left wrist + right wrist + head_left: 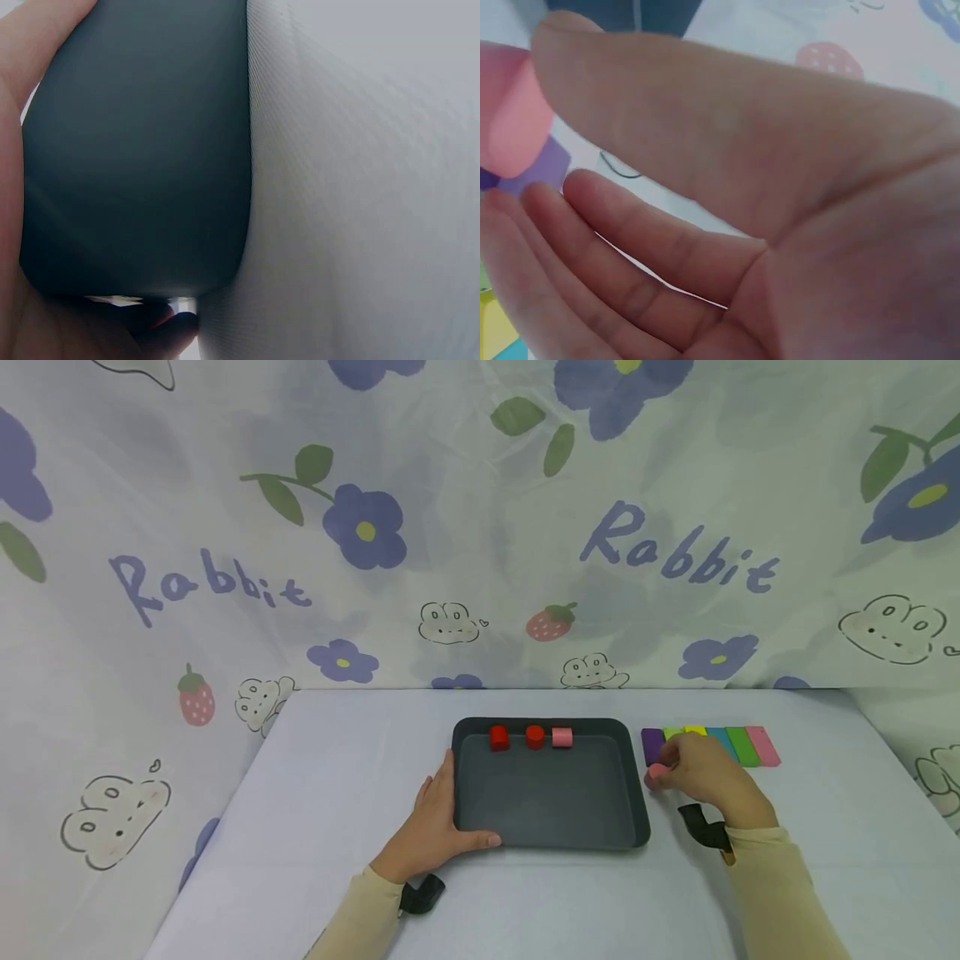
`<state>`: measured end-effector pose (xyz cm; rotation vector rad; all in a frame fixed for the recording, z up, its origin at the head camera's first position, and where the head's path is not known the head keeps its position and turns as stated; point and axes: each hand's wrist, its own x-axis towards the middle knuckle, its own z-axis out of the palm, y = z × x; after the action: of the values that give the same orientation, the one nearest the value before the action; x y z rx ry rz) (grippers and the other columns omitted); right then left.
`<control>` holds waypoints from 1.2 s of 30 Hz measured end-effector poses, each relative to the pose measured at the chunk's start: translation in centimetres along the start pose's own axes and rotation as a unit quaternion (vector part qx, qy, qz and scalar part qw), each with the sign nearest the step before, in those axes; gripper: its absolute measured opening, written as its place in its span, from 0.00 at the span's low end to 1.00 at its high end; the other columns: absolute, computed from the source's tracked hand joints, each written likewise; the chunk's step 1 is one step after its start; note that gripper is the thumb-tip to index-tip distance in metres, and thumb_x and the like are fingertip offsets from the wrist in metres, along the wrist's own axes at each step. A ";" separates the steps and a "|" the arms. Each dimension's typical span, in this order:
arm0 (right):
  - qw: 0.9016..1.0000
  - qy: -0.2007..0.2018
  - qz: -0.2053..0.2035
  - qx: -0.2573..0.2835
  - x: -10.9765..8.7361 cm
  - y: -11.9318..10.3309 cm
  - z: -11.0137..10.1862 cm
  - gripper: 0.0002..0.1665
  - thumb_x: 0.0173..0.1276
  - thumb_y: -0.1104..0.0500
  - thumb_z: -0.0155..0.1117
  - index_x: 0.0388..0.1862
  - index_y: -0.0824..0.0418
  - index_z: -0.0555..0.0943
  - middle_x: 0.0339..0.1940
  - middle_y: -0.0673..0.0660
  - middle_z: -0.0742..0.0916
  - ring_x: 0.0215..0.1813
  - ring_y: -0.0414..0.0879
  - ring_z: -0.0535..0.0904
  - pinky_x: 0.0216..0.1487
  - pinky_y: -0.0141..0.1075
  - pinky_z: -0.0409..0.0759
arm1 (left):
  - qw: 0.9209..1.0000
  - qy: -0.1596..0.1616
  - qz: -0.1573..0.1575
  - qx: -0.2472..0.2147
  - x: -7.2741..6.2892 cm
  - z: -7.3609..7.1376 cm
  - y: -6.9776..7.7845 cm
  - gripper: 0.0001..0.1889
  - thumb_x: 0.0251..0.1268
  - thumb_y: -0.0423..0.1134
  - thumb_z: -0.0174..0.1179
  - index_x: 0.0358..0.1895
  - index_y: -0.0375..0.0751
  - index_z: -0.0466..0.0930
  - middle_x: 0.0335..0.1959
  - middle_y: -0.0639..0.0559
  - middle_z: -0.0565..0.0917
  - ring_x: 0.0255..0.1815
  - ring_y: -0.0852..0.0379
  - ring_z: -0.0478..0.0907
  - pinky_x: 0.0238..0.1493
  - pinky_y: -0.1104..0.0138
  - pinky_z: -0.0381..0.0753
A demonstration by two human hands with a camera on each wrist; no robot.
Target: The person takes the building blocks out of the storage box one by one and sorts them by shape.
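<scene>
While the left hand (pixel 427 837), fingers straight and thumb spread, rests against the near-left corner of the dark grey tray (pixel 551 797), the right hand (pixel 703 772), pinching the pink cylinder (pixel 655 777) just right of the tray, should probably clear its rim with a light, level grip.

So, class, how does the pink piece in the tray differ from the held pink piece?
The tray piece sits inside the tray, near its far wall; the held piece is outside, beyond its right side.
No hand touches the tray piece; the right grip pinches the held piece.
From the head camera, the tray piece looks squarish, the held piece rounded.
Both are pink.
</scene>
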<state>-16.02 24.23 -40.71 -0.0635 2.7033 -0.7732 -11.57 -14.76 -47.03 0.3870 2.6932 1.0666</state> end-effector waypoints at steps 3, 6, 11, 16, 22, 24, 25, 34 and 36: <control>1.000 0.016 -0.014 -0.007 -0.3 -0.2 -0.1 0.32 0.62 0.56 0.75 0.55 0.78 0.77 0.46 0.69 0.85 0.47 0.61 0.81 0.49 0.56 0.81 | 1.000 0.002 0.003 -0.002 0.0 0.1 0.0 0.75 0.47 0.67 0.74 0.80 0.38 0.24 0.83 0.47 0.37 0.82 0.50 0.38 0.79 0.52 0.32; 0.999 0.034 -0.033 -0.006 -0.6 -0.4 -0.1 0.33 0.62 0.57 0.74 0.58 0.79 0.75 0.47 0.70 0.85 0.49 0.63 0.81 0.50 0.56 0.81 | 1.000 0.001 0.002 -0.004 -0.1 0.1 0.0 0.75 0.47 0.67 0.74 0.80 0.38 0.25 0.83 0.47 0.37 0.82 0.50 0.38 0.79 0.51 0.32; 0.997 0.068 -0.047 0.007 -0.9 -1.1 0.0 0.35 0.63 0.58 0.73 0.60 0.79 0.73 0.46 0.71 0.85 0.48 0.64 0.82 0.47 0.55 0.83 | 1.000 0.001 0.004 -0.003 -0.1 0.0 0.0 0.74 0.47 0.67 0.74 0.80 0.39 0.24 0.83 0.47 0.37 0.82 0.51 0.38 0.79 0.52 0.32; 0.994 0.093 -0.055 0.005 -1.0 -1.7 0.1 0.34 0.63 0.58 0.74 0.60 0.78 0.74 0.43 0.70 0.86 0.45 0.62 0.83 0.44 0.53 0.85 | 1.000 0.000 0.009 -0.003 0.0 0.1 0.0 0.74 0.47 0.67 0.74 0.80 0.37 0.25 0.83 0.45 0.37 0.82 0.49 0.39 0.79 0.51 0.33; 0.992 0.109 -0.058 0.013 -0.9 -2.2 0.3 0.34 0.65 0.58 0.73 0.61 0.77 0.73 0.45 0.69 0.86 0.46 0.61 0.83 0.44 0.53 0.85 | 1.000 0.002 0.008 -0.002 0.1 0.4 -0.2 0.74 0.47 0.67 0.74 0.80 0.36 0.26 0.83 0.43 0.39 0.82 0.46 0.40 0.79 0.50 0.34; 0.991 0.115 -0.061 0.018 -1.0 -2.5 0.4 0.33 0.65 0.57 0.73 0.62 0.76 0.74 0.45 0.69 0.86 0.46 0.60 0.84 0.44 0.53 0.85 | 1.000 0.004 0.010 -0.002 0.1 0.3 -0.2 0.74 0.47 0.66 0.75 0.80 0.36 0.26 0.83 0.43 0.39 0.82 0.47 0.40 0.79 0.50 0.34; 0.991 0.118 -0.062 0.020 -1.0 -2.7 0.5 0.33 0.65 0.57 0.73 0.62 0.75 0.74 0.46 0.68 0.87 0.46 0.60 0.84 0.45 0.53 0.85 | 1.000 0.005 0.012 -0.002 0.1 0.3 -0.2 0.74 0.47 0.66 0.75 0.80 0.36 0.26 0.83 0.44 0.39 0.82 0.47 0.40 0.79 0.50 0.34; 0.989 0.132 -0.068 0.021 -0.7 -4.1 0.8 0.31 0.67 0.56 0.71 0.62 0.72 0.75 0.46 0.66 0.87 0.48 0.58 0.83 0.49 0.55 0.82 | 1.000 0.004 0.005 0.000 0.0 0.1 -0.2 0.74 0.47 0.67 0.74 0.80 0.36 0.26 0.83 0.44 0.37 0.82 0.47 0.39 0.79 0.49 0.33; 0.989 0.132 -0.067 0.023 -0.7 -4.4 1.0 0.31 0.67 0.56 0.71 0.63 0.72 0.75 0.48 0.67 0.86 0.50 0.59 0.83 0.50 0.55 0.82 | 1.000 0.003 0.006 0.002 0.0 0.0 -0.2 0.74 0.47 0.67 0.74 0.80 0.36 0.26 0.83 0.44 0.37 0.82 0.47 0.39 0.79 0.49 0.34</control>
<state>-15.26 20.10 -39.02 -0.1425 2.9542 -0.9425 -11.61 -14.91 -47.18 0.4023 2.7009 1.0685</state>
